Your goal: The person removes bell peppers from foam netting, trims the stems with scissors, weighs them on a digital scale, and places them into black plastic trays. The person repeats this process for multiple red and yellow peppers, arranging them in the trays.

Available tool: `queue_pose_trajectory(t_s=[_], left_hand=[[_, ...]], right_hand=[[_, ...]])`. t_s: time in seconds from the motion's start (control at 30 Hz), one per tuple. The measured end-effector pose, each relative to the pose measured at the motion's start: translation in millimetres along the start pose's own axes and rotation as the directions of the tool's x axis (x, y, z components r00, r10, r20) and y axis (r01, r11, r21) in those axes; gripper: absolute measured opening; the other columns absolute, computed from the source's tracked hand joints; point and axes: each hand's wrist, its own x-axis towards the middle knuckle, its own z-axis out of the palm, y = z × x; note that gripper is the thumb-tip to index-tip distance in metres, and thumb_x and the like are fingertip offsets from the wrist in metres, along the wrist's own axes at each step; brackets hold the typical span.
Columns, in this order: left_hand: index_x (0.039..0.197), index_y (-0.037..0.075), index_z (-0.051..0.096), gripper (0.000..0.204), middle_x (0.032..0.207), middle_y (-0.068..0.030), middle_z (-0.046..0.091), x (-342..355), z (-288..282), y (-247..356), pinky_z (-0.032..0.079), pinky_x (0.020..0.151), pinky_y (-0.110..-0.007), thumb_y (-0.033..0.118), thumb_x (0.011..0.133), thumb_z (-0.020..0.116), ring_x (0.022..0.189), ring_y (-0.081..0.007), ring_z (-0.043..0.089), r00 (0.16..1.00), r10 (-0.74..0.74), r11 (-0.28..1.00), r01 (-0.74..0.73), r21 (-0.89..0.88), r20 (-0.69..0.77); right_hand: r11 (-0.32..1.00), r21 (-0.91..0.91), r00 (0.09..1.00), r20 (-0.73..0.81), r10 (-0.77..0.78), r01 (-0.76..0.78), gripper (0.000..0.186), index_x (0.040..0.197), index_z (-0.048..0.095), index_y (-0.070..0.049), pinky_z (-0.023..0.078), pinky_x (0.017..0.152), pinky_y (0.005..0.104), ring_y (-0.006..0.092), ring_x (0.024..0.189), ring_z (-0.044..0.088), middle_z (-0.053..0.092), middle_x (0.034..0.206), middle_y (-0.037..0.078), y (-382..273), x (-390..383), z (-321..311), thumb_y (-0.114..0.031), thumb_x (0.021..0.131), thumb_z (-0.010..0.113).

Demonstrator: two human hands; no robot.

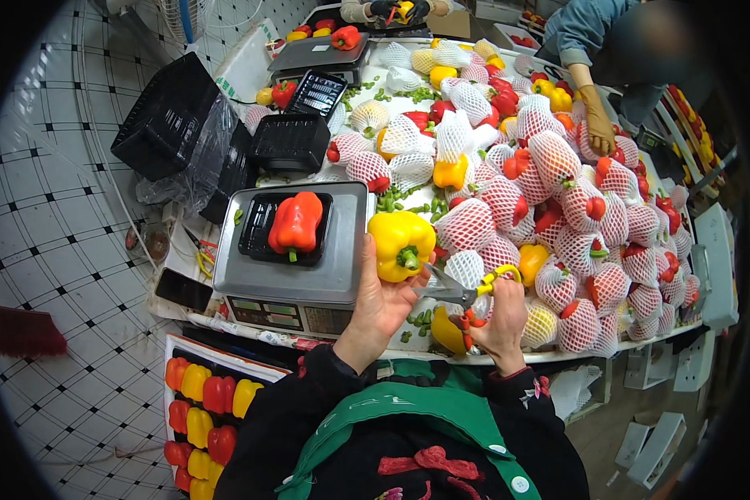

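My left hand (381, 304) holds a yellow bell pepper (402, 242) from below and the left, its green stem turned toward me. In my right hand (502, 325) is a pair of scissors (485, 283) with yellow and red-orange handles. Their metal blades point left, close below the pepper's stem. Left of the pepper, a red bell pepper (295, 222) lies in a black tray (250, 243) on a grey weighing scale (333, 275). Right of my hands, many red and yellow peppers in white foam nets (504, 200) are heaped on the table.
Stacked black trays (175, 117) and a phone (183, 289) lie at left. Cut green stem bits (412, 200) litter the table. A box of packed peppers (198, 383) stands lower left. A co-worker's gloved hand (596, 125) reaches into the heap. Another person's gloved hands (398, 10) work at the far end.
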Motion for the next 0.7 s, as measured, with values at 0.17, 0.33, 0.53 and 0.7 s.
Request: queue_pose_trajectory(t_s=[0.17,0.33,0.53,0.7], left_hand=[[0.13,0.01,0.047,0.07,0.122,-0.0111,0.057,-9,-5,-13,0.05,0.088,-0.041,0.062,0.084,0.054,0.11,-0.0322,0.056,0.999,0.003,0.999,-0.005,-0.037,-0.045],[0.131,0.008,0.046,0.071,0.125,-0.012,0.054,-13,-7,-14,0.048,0.093,-0.041,0.062,0.084,0.054,0.113,-0.0318,0.054,0.998,0.062,0.996,-0.061,-0.069,0.004],[0.131,0.007,0.044,0.07,0.124,-0.0113,0.052,-16,-5,-13,0.046,0.096,-0.038,0.058,0.085,0.057,0.111,-0.0258,0.054,0.996,0.085,0.986,-0.08,-0.149,0.03],[0.131,0.004,0.043,0.068,0.126,-0.0127,0.052,-9,-16,-18,0.046,0.097,-0.036,0.055,0.088,0.054,0.115,-0.0276,0.052,0.988,0.153,0.986,-0.153,-0.062,-0.003]], right_hand=[[0.997,-0.073,1.0,-0.017,-0.005,0.004,0.059,0.093,0.054,0.0,0.044,0.064,0.0379,0.0295,0.075,0.052,0.052,0.079,0.012,-7,2,4,-0.043,0.06,0.079],[0.996,-0.086,1.0,0.011,-0.004,0.005,0.059,0.091,0.054,-0.001,0.044,0.063,0.0377,0.0291,0.075,0.052,0.051,0.078,0.011,-11,1,6,-0.046,0.061,0.078],[0.997,-0.066,0.999,0.005,-0.039,0.04,0.053,0.088,0.054,-0.002,0.044,0.06,0.0378,0.0291,0.073,0.053,0.051,0.076,0.011,-8,4,10,-0.041,0.061,0.079],[0.995,-0.025,0.996,0.013,-0.092,0.092,0.041,0.077,0.054,-0.004,0.044,0.055,0.0377,0.03,0.063,0.054,0.051,0.067,0.011,-3,3,18,-0.03,0.057,0.079]])
